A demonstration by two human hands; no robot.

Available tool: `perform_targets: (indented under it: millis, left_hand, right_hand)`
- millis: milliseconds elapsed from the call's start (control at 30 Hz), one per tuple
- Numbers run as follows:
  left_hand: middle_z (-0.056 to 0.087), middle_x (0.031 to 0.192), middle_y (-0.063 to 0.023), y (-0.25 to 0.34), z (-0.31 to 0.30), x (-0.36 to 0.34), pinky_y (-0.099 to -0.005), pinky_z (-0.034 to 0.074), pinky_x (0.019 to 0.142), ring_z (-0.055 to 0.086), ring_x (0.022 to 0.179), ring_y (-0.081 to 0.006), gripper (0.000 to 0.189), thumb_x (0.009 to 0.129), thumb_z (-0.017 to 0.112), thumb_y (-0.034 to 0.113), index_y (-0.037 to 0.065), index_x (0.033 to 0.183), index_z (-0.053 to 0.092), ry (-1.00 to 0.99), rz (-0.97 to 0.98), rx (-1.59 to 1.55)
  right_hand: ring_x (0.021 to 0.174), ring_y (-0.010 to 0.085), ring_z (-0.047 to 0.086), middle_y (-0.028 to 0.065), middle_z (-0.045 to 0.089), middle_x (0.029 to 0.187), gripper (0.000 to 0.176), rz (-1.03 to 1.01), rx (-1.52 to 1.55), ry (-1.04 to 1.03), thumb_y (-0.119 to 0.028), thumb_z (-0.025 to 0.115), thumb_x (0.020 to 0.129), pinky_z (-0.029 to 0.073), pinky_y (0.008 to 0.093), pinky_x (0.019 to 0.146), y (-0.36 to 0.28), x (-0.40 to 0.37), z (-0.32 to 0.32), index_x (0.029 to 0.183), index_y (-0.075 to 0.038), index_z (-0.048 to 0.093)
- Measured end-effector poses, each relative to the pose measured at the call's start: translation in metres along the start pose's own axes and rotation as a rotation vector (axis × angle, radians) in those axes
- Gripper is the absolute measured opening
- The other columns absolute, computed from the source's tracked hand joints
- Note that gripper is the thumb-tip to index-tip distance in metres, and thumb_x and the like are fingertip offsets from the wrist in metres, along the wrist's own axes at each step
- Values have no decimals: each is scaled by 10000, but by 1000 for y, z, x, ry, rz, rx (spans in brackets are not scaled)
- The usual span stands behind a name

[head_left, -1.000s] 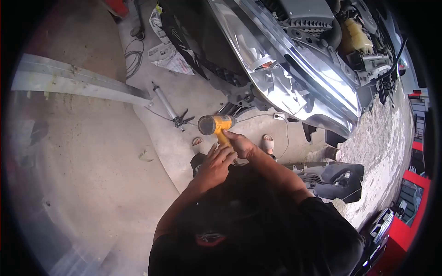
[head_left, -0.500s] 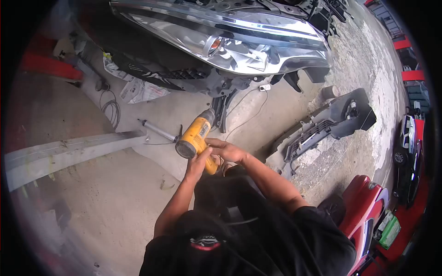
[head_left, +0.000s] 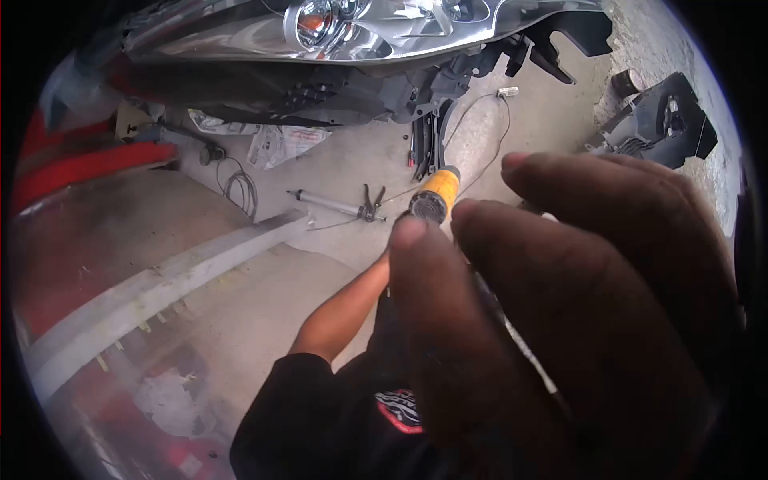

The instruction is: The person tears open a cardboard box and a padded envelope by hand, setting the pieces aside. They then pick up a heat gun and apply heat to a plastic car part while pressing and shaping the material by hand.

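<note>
Close to the camera, my right hand (head_left: 592,296) is raised with its fingers apart and nothing between them. It covers much of the lower right. Behind it, a yellow and black heat gun (head_left: 440,192) shows only its upper body and round black rear. My left hand (head_left: 388,258) is mostly hidden at the grip of the heat gun; my left forearm reaches up to it. A caulking gun (head_left: 332,202) lies on the floor just left of the heat gun.
A car headlight (head_left: 384,32) and dark bumper parts span the top. On the floor are a coiled cable (head_left: 240,192), printed paper (head_left: 284,144) and a black trim part (head_left: 664,120) at right. A long pale panel (head_left: 160,280) extends from the left.
My right hand has left the heat gun and risen close to the camera, fingers spread. The view has shifted, so the headlight sits higher and the caulking gun farther right.
</note>
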State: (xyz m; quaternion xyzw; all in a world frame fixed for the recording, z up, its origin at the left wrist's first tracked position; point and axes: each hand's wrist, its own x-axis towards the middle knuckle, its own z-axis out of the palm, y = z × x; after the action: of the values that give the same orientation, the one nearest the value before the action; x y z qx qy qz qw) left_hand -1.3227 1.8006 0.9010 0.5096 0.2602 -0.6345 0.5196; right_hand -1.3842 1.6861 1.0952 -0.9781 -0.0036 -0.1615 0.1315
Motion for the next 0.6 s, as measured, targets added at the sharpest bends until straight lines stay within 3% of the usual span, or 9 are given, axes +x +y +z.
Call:
perform_targets:
  millis: [67,167,300,333,367,400,467,533,600]
  left_hand:
    - [623,837,-163,-31,-24,38,-353,547,710,649,798,-253,241,859,648,214,2,971,623,-143,371,662]
    - [645,934,-170,-61,-90,144,-358,539,769,651,885,-278,342,801,702,223,3,1048,620,-1,685,1161]
    - [675,1064,-178,-55,-169,213,-365,528,847,653,1000,-312,513,722,775,235,4,1151,616,118,817,1365]
    - [680,1082,-187,-55,-182,228,-382,525,854,657,1026,-314,434,749,760,256,11,1091,649,10,810,1287]
    - [662,829,-164,-41,-158,210,-365,521,619,660,659,-246,356,792,722,315,-15,899,644,18,778,1249]
    - [666,885,-195,-44,-174,240,-368,523,677,672,743,-244,368,777,741,296,-32,909,637,31,955,1263]
    - [697,1048,-162,-44,-190,282,-373,532,843,669,999,-270,408,763,768,273,-1,1049,668,109,801,1244]
    - [698,1040,-154,-29,-187,321,-365,530,838,672,991,-260,405,766,769,264,-8,1045,662,71,761,1174]
    - [700,1024,-138,-22,-195,352,-349,527,828,676,976,-241,398,772,770,246,-24,1039,650,57,592,1048]
  right_hand:
    - [785,243,610,83,629,780,219,-23,-102,-122,-137,705,723,487,374,671,-12,9,-1,920,-46,682]
    - [751,210,575,53,611,751,152,-70,-90,-320,-145,694,720,451,345,652,-16,25,21,851,-68,677]
    - [706,167,528,13,587,714,71,-140,31,-474,-154,679,717,403,307,628,-16,27,59,758,-97,669]
    - [694,156,516,3,581,704,56,-148,82,-500,-157,675,716,391,297,621,-16,25,72,735,-104,668]
    - [683,146,505,-6,575,695,48,-150,138,-519,-159,671,715,379,287,615,-14,21,88,712,-112,666]
    - [671,135,493,-16,569,686,50,-138,197,-543,-162,668,714,367,277,609,-11,17,109,688,-119,664]
    - [923,291,667,168,679,914,268,-37,355,-512,-197,646,796,524,396,804,8,2,182,968,0,704]
    - [820,318,678,146,651,785,192,97,558,-387,-193,632,816,536,410,712,64,-29,267,889,-23,684]
    - [870,329,681,184,698,847,340,525,681,-317,-319,624,896,530,423,802,138,-63,360,958,5,704]
